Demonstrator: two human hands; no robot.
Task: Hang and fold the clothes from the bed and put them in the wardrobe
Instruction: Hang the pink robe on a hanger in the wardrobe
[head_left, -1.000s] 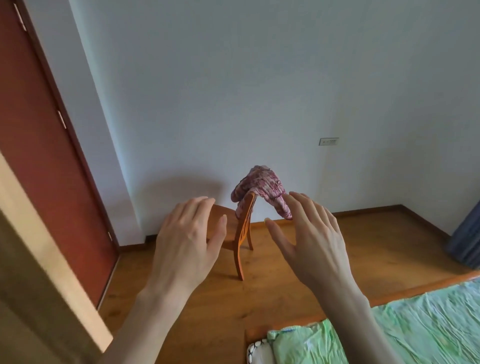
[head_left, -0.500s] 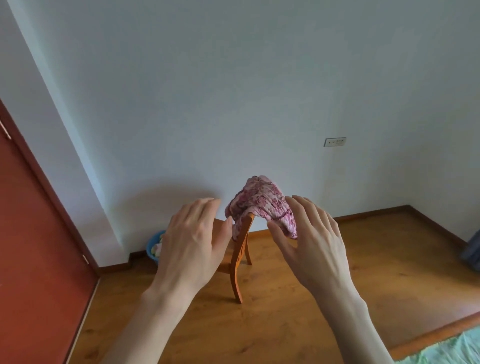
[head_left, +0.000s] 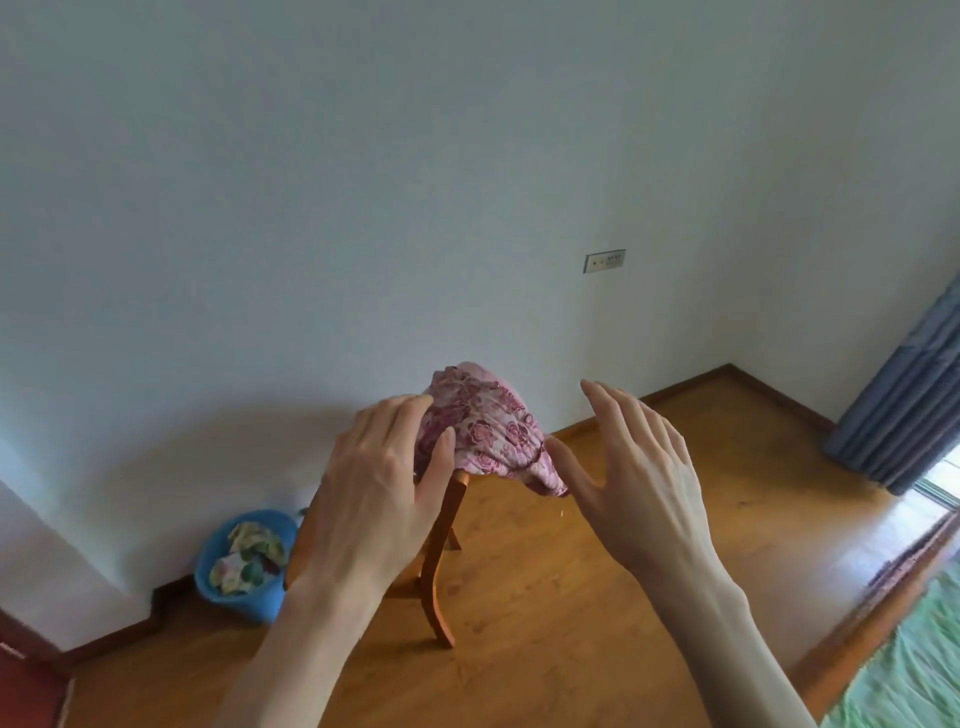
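Nearest you, your two forearms reach forward and up into the picture, both bare. Your left hand (head_left: 379, 493) is spread with its fingers straight and relaxed, its back toward you, holding nothing; it lies in front of the left part of the chair. Your right hand (head_left: 639, 478) is likewise spread, fingers straight and thumb out to the side, and it grips nothing. At the lower right corner, a strip of the bed (head_left: 914, 665) shows with its green sheet and wooden edge. Between and just beyond your hands stands a wooden chair (head_left: 439, 566) on the wood floor (head_left: 545, 597), and the pink floral garment (head_left: 493, 426) is draped over the top of its back, hanging down on the right side. Whether either hand touches the cloth cannot be told. Left of the chair, by the wall, sits a blue basket (head_left: 244, 597) with crumpled clothes in it. Farther back are the white wall with a socket plate (head_left: 605, 261) and, at far right, a grey-blue curtain (head_left: 904, 410)
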